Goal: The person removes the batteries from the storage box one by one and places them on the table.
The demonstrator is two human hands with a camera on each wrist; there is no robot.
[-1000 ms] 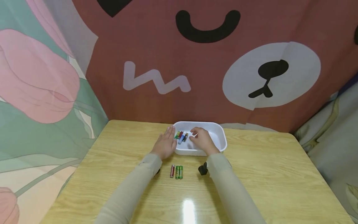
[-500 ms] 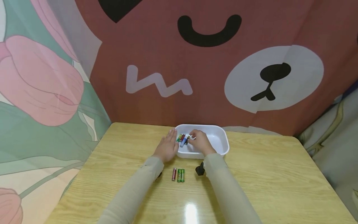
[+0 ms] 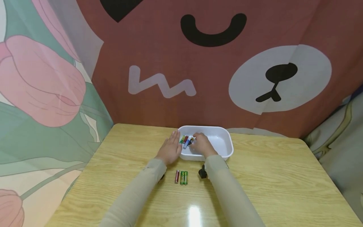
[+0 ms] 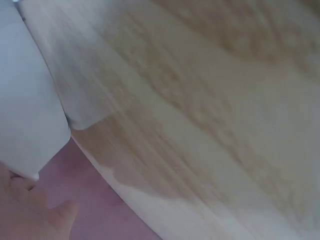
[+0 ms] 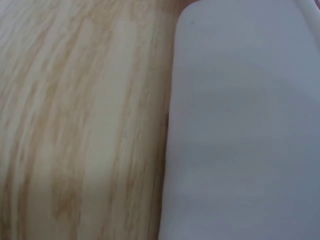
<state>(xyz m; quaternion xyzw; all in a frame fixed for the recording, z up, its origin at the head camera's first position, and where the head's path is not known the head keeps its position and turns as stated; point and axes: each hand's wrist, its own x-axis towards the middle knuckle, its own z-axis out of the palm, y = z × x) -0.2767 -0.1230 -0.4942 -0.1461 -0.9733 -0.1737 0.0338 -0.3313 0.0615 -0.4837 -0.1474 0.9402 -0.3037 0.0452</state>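
A white tray point(image 3: 218, 154) stands near the back of the table, with several small cylindrical batteries at its left end. My left hand point(image 3: 169, 149) rests against the tray's left side, fingers straight. Inside the tray, my right hand point(image 3: 203, 145) has its curled finger and thumb at the two ends of a dark battery point(image 3: 191, 141), which lies slanted. Just left of it lie a blue battery point(image 3: 186, 144), a red battery point(image 3: 185, 139) and a green-yellow battery point(image 3: 182, 139). The right wrist view shows the tray's outer wall point(image 5: 240, 125) but no hand.
In front of the tray, a red battery point(image 3: 177, 176) and a pair of green batteries point(image 3: 184, 177) lie side by side on the wooden table point(image 3: 272, 176). A printed cloth point(image 3: 158, 110) hangs behind the table's back edge.
My right hand has moved left across the tray to the dark battery, and its finger and thumb have come up to it. The left hand has stayed at the tray's side.
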